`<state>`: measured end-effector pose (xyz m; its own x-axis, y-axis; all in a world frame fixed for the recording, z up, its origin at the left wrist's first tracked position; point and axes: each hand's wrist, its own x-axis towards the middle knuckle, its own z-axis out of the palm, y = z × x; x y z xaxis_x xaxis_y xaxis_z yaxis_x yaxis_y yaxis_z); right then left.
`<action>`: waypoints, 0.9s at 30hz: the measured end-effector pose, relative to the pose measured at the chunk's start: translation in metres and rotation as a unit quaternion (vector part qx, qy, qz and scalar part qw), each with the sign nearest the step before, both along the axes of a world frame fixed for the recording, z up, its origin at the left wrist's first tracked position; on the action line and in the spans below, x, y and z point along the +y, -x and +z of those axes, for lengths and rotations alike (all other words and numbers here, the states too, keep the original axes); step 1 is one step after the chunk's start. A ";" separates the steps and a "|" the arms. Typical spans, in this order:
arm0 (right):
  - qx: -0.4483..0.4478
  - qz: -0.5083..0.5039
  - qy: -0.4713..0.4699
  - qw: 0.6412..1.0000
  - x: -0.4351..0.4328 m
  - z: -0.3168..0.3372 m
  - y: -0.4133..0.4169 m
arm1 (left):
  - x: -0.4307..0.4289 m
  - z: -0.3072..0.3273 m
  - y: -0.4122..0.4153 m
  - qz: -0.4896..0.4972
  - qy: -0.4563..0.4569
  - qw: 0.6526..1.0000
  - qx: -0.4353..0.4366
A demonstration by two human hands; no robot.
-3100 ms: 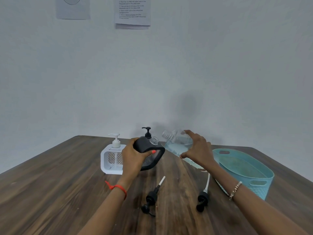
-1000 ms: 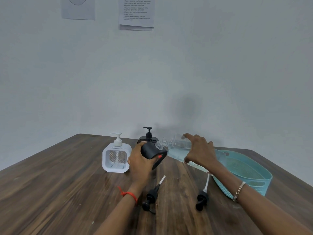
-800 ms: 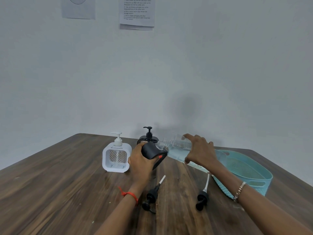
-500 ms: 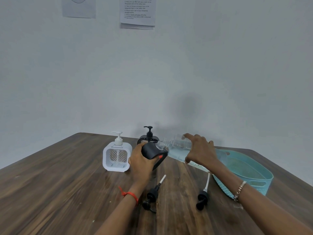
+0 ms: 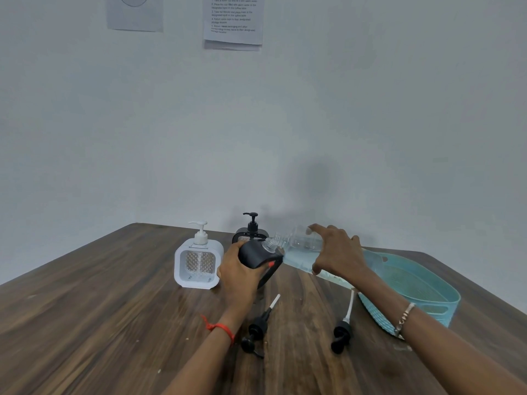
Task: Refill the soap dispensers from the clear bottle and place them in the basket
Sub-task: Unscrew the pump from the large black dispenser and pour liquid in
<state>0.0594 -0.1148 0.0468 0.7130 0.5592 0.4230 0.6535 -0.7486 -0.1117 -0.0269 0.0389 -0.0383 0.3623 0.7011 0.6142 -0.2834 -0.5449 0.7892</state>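
Clear bottle (image 5: 302, 249), gripped by the right hand (image 5: 339, 253), tips left — its mouth at the black dispenser (image 5: 255, 255) gripped by the left hand (image 5: 239, 277), mid-frame.

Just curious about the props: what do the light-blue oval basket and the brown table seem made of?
Light-blue oval basket: likely moulded plastic, matte; textured wall, cut-out handle. Brown table: wood or wood-look laminate; streaked grain, faint sheen.
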 end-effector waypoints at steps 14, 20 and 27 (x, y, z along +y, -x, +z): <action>-0.008 -0.002 0.010 1.000 0.000 0.003 0.002 | -0.003 0.000 0.001 0.003 0.022 1.000 -0.009; -0.011 0.000 0.016 1.000 0.000 0.002 0.001 | -0.003 0.000 0.003 -0.002 0.031 0.999 -0.010; -0.011 0.001 0.015 1.000 0.002 0.002 0.002 | -0.003 0.000 0.004 0.000 0.038 0.999 -0.015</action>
<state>0.0576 -0.1131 0.0484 0.7018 0.5743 0.4215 0.6577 -0.7496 -0.0738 -0.0307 0.0361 -0.0381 0.3449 0.7457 0.5700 -0.3074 -0.4841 0.8193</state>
